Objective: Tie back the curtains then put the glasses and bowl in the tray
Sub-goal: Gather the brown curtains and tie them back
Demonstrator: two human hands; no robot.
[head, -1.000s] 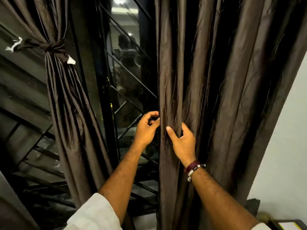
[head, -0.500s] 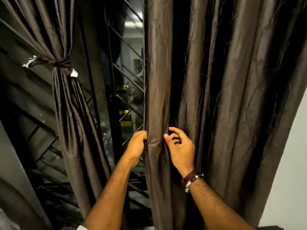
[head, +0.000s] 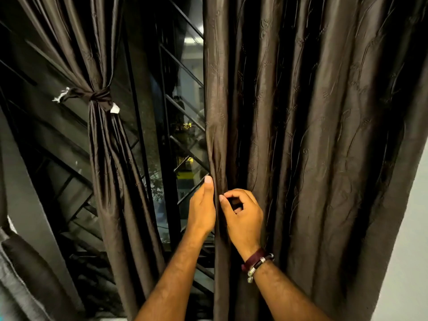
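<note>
Dark brown satin made up both curtains. The left curtain (head: 108, 158) was already gathered and knotted with a tie-back (head: 98, 97) against the window grille (head: 183, 107). The right curtain (head: 312, 147) hung loose in deep folds beside the pale wall (head: 414, 228).

The left hand (head: 202, 207) lay along that curtain's leading edge, thumb up on the front; its fingers went behind the cloth, so I judged it was holding the hem, though the grip itself was hidden. The right hand (head: 243, 214) was curled, thumb and forefinger seemingly pinching a fold just beside the left, a bracelet (head: 257, 262) on its wrist.

The step in hand looked like gathering this panel. To do it well, the folds would want collecting evenly from the edge inward, bunched at about the height of the other knot, and held firmly, since slippery cloth spills out easily. No tie for this side was visible, nor were the glasses, bowl or tray.
</note>
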